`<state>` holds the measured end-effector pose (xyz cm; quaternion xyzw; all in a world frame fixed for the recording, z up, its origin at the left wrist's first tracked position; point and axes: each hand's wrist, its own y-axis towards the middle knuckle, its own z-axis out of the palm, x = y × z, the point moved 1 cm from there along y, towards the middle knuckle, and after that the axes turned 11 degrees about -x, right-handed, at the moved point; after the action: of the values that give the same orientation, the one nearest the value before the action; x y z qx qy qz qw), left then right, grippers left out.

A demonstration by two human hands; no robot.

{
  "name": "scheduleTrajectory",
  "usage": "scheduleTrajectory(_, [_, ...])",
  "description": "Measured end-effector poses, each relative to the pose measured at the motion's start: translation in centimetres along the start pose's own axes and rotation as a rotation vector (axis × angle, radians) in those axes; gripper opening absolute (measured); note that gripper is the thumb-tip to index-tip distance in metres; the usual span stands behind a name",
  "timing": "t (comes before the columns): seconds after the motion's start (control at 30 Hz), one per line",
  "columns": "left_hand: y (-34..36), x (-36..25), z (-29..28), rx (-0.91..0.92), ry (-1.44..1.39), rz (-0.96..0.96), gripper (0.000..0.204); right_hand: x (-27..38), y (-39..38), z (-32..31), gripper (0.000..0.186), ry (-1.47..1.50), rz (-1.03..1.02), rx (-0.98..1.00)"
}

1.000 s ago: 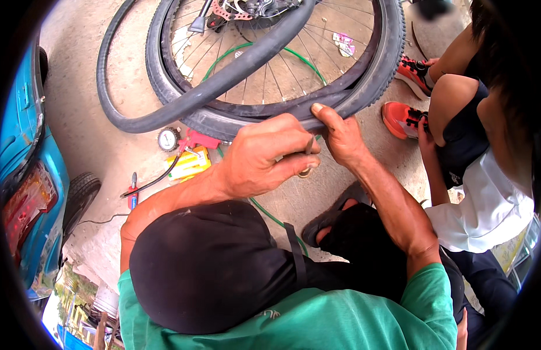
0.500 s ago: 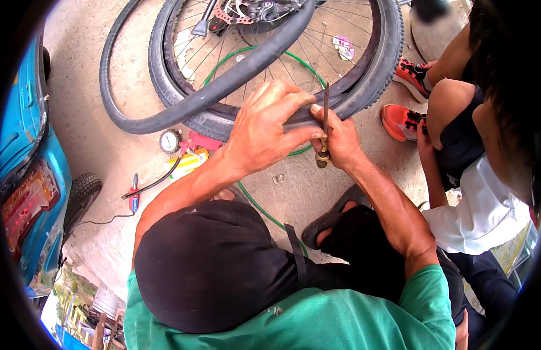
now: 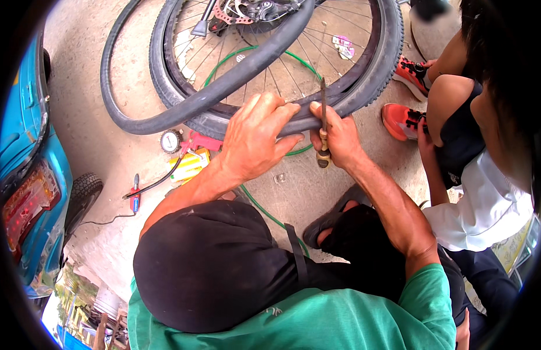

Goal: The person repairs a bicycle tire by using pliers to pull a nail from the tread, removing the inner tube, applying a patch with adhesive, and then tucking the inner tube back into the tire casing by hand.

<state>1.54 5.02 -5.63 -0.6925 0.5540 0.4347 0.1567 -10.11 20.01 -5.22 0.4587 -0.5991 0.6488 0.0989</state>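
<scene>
A bicycle wheel with a black tyre (image 3: 378,90) is before me, its near edge between my hands. My left hand (image 3: 253,137) straddles the tyre from the left, thumb on the near side and fingers on the far side. To its right, my right hand (image 3: 342,140) is closed at the tyre and holds a screwdriver (image 3: 323,153), its dark blade upward and its brownish handle below. A fat black inner tube (image 3: 235,76) loops across the wheel and out to the left. What the right fingers do under the tyre is hidden.
A red inflator (image 3: 201,142) with a round gauge (image 3: 170,141) lies left, near a yellow packet (image 3: 190,165) and a red-blue tool (image 3: 135,195). A green hose (image 3: 261,210) crosses the floor. A blue vehicle (image 3: 34,163) stands left; another person in red shoes (image 3: 400,121) crouches right.
My left hand has shifted slightly left along the tyre, away from the right hand, uncovering more of it. The screwdriver has tilted and moved a little in my right hand.
</scene>
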Motion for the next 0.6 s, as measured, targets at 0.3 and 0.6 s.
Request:
scheduleTrajectory(0.3, [2.6,0.4,-0.7,0.286,-0.085,-0.298,0.036,0.1,0.1,-1.5,0.059,-0.184,-0.049,0.145])
scheduleTrajectory(0.6, [5.6,2.4,0.3,0.670,-0.467,-0.673,0.033,-0.6,-0.8,-3.9,0.092,0.016,0.062,0.231])
